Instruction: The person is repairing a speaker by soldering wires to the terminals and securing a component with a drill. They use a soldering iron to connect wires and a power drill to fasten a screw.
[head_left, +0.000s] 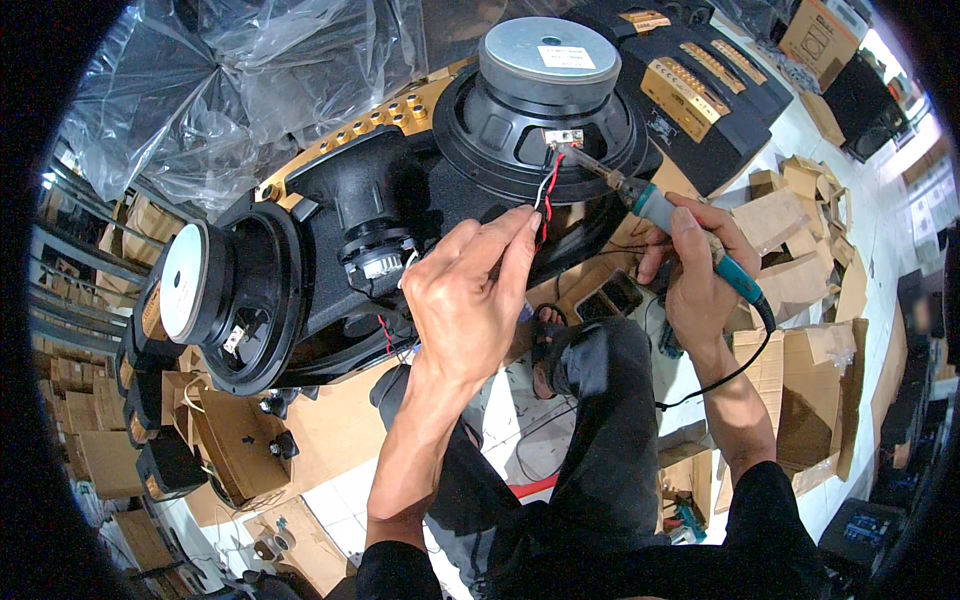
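Left hand (462,290) pinches wires (549,186) below the terminal (563,137) ahead; right hand (703,262) grips iron (656,209), tip there, joining seemingly unfinished. Speaker (188,284) left of hands: lug (234,340) apparently unwired.

- One speaker (550,85) lies behind the left hand (475,285).
- Another speaker (240,300) is at left; the horn unit (375,190) is between both speakers.
- The soldering iron (656,210) is right of the wires (551,190).
- Cartons (800,395) are at the right.
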